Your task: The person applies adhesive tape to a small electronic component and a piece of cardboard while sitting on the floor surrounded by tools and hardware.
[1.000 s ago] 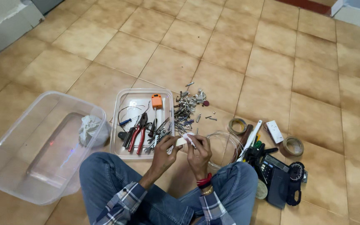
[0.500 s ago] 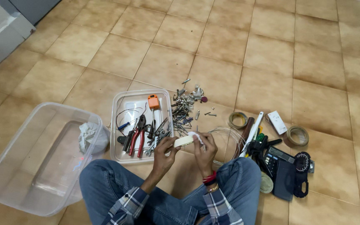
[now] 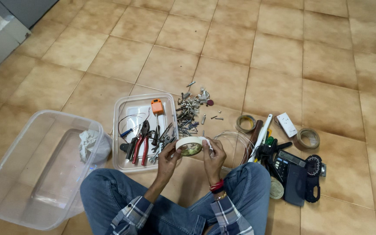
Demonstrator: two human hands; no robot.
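Item: roll of masking tape (image 3: 189, 146), held in both your hands above your lap, just in front of the tool tray.

Your left hand (image 3: 169, 159) grasps the roll's near edge; your right hand (image 3: 213, 156) pinches its right rim; clear lid tray (image 3: 122, 163) at left holds red-handled pliers (image 3: 141, 146) and an orange block (image 3: 156, 106); loose screws (image 3: 191, 114) lie beside it; large clear tub (image 3: 27, 174) holds crumpled white cloth (image 3: 88, 143); small white box (image 3: 287, 124) and brown tape roll (image 3: 307, 138) at right; the print on the tape's inner face is too small to make out.
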